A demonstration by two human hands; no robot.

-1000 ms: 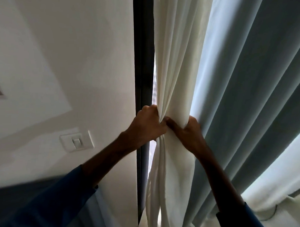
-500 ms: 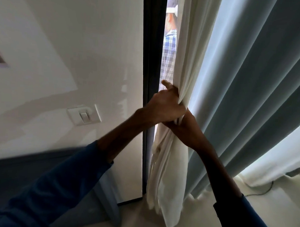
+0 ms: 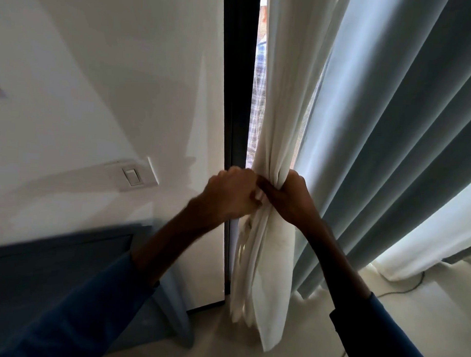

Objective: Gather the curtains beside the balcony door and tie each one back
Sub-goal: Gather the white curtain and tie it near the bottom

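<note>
centre frame: left hand (image 3: 229, 195) and right hand (image 3: 288, 197) both grip bunched white curtain (image 3: 281, 105) | blue curtain (image 3: 391, 130) right | switch (image 3: 133, 177) left

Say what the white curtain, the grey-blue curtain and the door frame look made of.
White curtain: thin soft cloth, matte; it bunches into fine creases. Grey-blue curtain: heavier, denser cloth with a soft sheen, falling in broad folds. Door frame: dark and smooth, perhaps painted metal.

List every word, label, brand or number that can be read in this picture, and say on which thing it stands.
None: no text can be read anywhere.
The wall switch is plain; the white curtain, the grey-blue curtain and the wall carry no print.
</note>
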